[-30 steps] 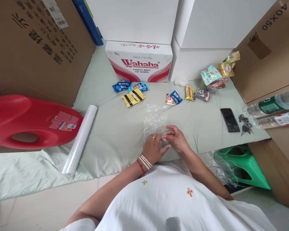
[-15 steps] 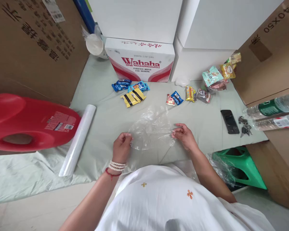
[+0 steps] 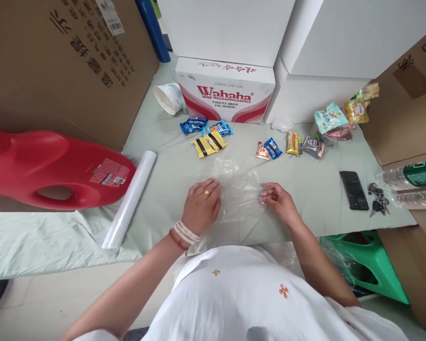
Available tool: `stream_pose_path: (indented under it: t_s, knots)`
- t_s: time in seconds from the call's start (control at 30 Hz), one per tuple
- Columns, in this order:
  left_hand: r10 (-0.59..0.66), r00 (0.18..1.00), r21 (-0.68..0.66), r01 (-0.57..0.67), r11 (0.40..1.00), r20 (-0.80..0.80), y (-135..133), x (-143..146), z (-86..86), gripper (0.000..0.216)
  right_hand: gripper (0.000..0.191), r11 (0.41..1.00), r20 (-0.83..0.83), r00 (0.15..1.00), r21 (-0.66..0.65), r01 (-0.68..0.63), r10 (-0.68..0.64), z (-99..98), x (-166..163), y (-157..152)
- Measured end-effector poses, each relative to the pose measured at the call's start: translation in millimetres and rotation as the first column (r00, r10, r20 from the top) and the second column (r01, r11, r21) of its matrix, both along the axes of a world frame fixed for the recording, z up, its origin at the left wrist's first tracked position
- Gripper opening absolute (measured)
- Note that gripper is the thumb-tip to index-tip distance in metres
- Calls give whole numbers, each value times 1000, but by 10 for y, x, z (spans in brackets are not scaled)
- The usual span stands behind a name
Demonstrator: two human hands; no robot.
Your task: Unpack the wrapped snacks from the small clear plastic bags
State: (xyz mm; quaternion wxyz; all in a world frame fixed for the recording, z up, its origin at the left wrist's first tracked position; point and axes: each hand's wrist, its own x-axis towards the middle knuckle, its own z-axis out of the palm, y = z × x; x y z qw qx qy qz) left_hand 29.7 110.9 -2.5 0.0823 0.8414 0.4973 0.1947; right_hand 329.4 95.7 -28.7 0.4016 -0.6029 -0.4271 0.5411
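A clear plastic bag [image 3: 239, 194] lies crumpled on the cloth-covered table in front of me. My left hand [image 3: 203, 201] rests palm down at its left side, fingers stretched out flat on the film. The bag's right edge is pinched between the thumb and fingers of my right hand [image 3: 277, 201]. Beyond the bag, to the left, are a yellow-and-black packet [image 3: 209, 144] and blue snack packets [image 3: 218, 128]. To the right lie a small red-and-white packet [image 3: 262, 150] and another blue packet [image 3: 273, 148].
A white film roll [image 3: 129, 199] and red jug [image 3: 71, 170] stand left. A paper cup [image 3: 169, 98] lies by the Wahaha box [image 3: 227, 90]. On the right are a snack pile [image 3: 330, 118], phone [image 3: 354, 190], keys [image 3: 379, 203] and plastic bottles [image 3: 408, 174]. A green stool [image 3: 372, 265] is below.
My left hand has let go of the bag's left edge and slid right, flattening palm down over the film. My right hand keeps its pinch. The camera view has shifted slightly left.
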Motion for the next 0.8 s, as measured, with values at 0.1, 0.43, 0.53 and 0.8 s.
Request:
stream_pose_path:
  t_s: [0.1,0.43,0.53,0.8]
  knots:
    - [13,993,-171,-33,985,-118,200,80,-280,47,49,998,85,995,7,55,-56,-43,197,-95]
    - [-50,986,-172,22,985,-160,-10,-49,-564,58,26,952,762,643,248,-180,-77,419,198,525]
    - [-50,986,-177,21,984,-160,-7,-29,-558,59,25,896,834,546,180,-407,80,569,-528,1322]
    - [-38,990,-190,11,982,-137,-6,-50,-546,60,49,931,898,344,-159,-328,275,241,-1631,2426]
